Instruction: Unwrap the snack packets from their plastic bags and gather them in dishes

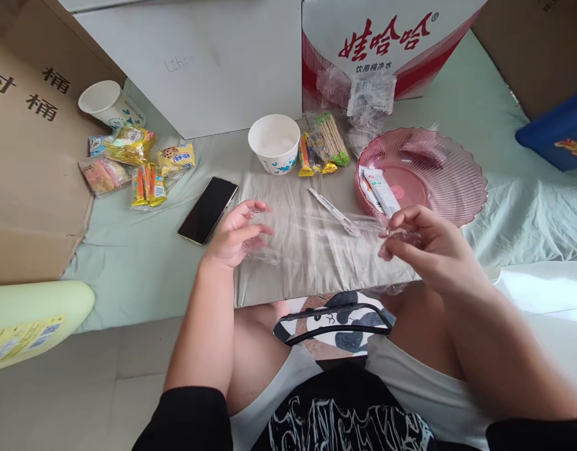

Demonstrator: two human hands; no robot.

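Observation:
A sheet of clear plastic film (pixel 307 235) stretches between my two hands above the front of the cloth-covered surface. My left hand (pixel 236 235) has its fingers curled on the film's left end, beside a black phone (pixel 208 210). On the other end, my right hand (pixel 424 244) pinches the bunched film in front of the pink ribbed bowl (pixel 462 181). Under and behind the film lies a slim white pen-like tool (pixel 332 211). White printed sachets (pixel 381 191) lean inside the bowl's left side.
A paper cup (pixel 274 144) stands at the centre back, near wrapped snacks (pixel 328 138) and crumpled clear packaging (pixel 370 103). Several packaged snacks (pixel 128 147) and a tipped cup (pixel 107 103) lie at left. Boxes (pixel 198 69) close off the back; a green container (pixel 34 319) is front left.

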